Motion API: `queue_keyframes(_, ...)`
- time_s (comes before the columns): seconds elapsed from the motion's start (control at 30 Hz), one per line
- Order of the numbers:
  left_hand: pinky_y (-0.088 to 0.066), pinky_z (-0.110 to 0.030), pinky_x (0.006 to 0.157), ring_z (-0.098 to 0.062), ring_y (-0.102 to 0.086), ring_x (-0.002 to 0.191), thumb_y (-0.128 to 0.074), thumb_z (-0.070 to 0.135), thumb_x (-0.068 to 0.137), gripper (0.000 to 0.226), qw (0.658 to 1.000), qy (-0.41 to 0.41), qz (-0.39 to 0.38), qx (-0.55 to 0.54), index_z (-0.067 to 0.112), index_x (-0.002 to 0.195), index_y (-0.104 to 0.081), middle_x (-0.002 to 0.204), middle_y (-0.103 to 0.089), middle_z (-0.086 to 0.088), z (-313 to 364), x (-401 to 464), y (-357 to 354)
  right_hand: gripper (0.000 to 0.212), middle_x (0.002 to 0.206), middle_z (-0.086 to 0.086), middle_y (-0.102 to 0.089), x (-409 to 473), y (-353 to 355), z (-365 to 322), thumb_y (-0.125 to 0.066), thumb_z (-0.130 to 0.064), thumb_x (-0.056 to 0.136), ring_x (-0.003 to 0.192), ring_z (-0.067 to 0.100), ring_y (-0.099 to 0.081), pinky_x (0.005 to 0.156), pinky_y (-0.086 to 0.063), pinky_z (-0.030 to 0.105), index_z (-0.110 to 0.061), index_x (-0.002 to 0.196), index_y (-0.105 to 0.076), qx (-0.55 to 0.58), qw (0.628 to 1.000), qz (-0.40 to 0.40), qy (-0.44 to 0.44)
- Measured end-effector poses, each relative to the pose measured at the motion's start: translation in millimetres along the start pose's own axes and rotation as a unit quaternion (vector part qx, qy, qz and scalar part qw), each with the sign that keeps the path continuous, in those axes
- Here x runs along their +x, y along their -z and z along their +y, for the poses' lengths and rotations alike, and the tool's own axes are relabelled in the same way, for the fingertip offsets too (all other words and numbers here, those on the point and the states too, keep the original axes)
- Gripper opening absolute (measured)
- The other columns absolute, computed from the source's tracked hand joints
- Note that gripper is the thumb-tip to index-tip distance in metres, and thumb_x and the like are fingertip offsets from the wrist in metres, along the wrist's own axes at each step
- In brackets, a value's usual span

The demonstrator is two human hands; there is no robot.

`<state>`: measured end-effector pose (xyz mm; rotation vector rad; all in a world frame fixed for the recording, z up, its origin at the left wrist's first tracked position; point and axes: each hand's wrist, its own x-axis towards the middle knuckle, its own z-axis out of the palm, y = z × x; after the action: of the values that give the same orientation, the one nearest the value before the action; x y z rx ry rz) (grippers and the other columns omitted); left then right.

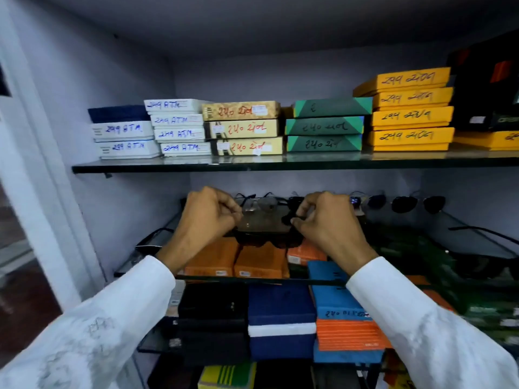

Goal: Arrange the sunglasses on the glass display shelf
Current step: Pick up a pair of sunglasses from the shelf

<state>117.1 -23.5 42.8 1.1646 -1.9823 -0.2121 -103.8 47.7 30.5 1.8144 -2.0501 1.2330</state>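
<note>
I see the upper glass shelf [168, 167] stacked with labelled boxes: white [179, 133], beige [244, 129], green [325, 127] and yellow [410, 108]. On the middle glass shelf [280, 281] below, orange boxes [238, 259] lie near and a row of dark sunglasses [404, 204] lines the far right. My left hand [203, 217] and right hand [327, 220] each pinch one end of a pair of brown-lensed sunglasses [262, 220], held above the orange boxes.
</note>
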Motion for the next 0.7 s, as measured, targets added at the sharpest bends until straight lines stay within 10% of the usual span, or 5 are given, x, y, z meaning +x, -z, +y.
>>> queue_keyframes(0.17, -0.042, 0.004, 0.052, 0.020, -0.058, 0.052, -0.089, 0.018, 0.072, 0.008, 0.997, 0.048, -0.042, 0.051, 0.023, 0.070, -0.083, 0.057, -0.064, 0.025, -38, 12, 15, 0.003, 0.082, 0.004, -0.077, 5, -27, -29, -0.078, -0.016, 0.075, 0.080, 0.022, -0.075, 0.078, -0.064, 0.037, -0.017, 0.073, -0.080, -0.005, 0.997, -0.065, -0.032)
queue_keyframes(0.4, -0.065, -0.037, 0.081, -0.001, -0.071, 0.074, -0.089, 0.027, 0.069, 0.018, 0.990, 0.042, -0.095, 0.099, 0.033, 0.057, -0.076, 0.067, -0.070, 0.025, -60, 12, 11, 0.009, 0.085, 0.006, -0.077, 3, -46, -39, -0.079, -0.023, 0.078, 0.084, 0.027, -0.074, 0.078, -0.064, 0.040, -0.015, 0.074, -0.077, -0.056, 0.995, -0.070, -0.051)
queue_keyframes(0.57, -0.063, -0.039, 0.087, -0.009, -0.075, 0.084, -0.086, 0.027, 0.075, 0.005, 0.989, 0.029, -0.121, 0.085, 0.023, 0.073, -0.084, 0.085, -0.081, 0.010, -60, 10, 4, 0.021, 0.081, 0.003, -0.076, 1, -52, -34, -0.084, -0.033, 0.077, 0.081, 0.021, -0.074, 0.077, -0.064, 0.035, -0.016, 0.067, -0.076, -0.050, 0.993, -0.088, -0.063)
queue_keyframes(0.7, -0.059, -0.032, 0.068, -0.004, -0.061, 0.059, -0.084, 0.044, 0.077, 0.021, 0.992, 0.012, -0.095, 0.081, 0.024, 0.071, -0.081, 0.057, -0.064, 0.016, -53, 7, 7, 0.030, 0.074, -0.005, -0.073, 10, -34, -15, -0.081, -0.044, 0.080, 0.069, 0.008, -0.068, 0.065, -0.055, 0.024, -0.022, 0.061, -0.072, -0.014, 0.992, -0.085, -0.091)
